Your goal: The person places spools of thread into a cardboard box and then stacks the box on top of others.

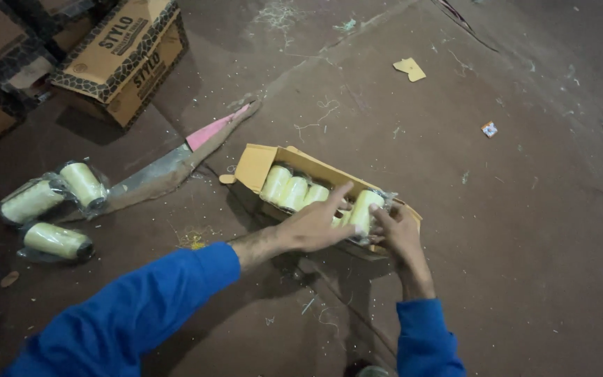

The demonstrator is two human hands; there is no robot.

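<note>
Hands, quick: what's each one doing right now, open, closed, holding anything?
Left hand: open, fingers spread, resting on the spools in the cardboard box.
Right hand: fingers on the wrapped pale spool at the box's end; a full grip cannot be told.

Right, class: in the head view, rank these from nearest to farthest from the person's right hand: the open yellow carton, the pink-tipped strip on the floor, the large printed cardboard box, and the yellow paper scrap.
1. Open yellow carton: directly under the right hand.
2. Pink-tipped strip: up-left of the carton.
3. Yellow paper scrap: far floor, straight above.
4. Large printed cardboard box: top left corner.
</note>
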